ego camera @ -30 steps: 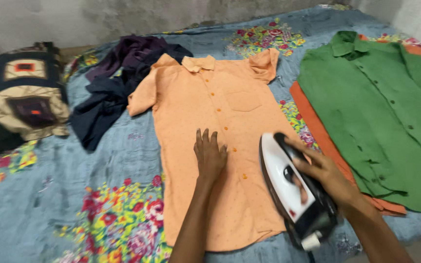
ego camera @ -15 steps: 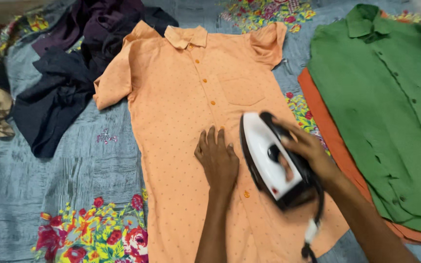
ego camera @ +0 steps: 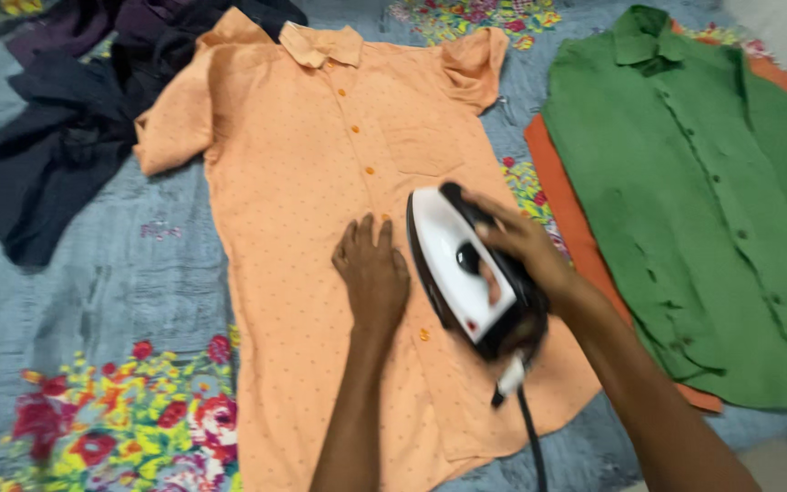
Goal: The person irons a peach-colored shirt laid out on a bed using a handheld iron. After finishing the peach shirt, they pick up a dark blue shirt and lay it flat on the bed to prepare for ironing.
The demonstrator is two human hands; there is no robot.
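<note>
No sleeves, rings, watches or gloves are seen on the left hand (ego camera: 373,273) and right hand (ego camera: 523,244), forearms entering bare from six o'clock.

Open bedspread (ego camera: 93,301) lies left of the orange shirt (ego camera: 302,182), giving free passage. A dark clothes heap (ego camera: 56,137) blocks the upper left; the green shirt (ego camera: 703,200) fills the right. The iron's cord (ego camera: 532,437) trails toward the near edge.

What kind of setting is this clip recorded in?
Probably a home, not a laundry shop: an orange shirt is ironed on a floral bedsheet with a household iron, other clothes piled alongside.
</note>
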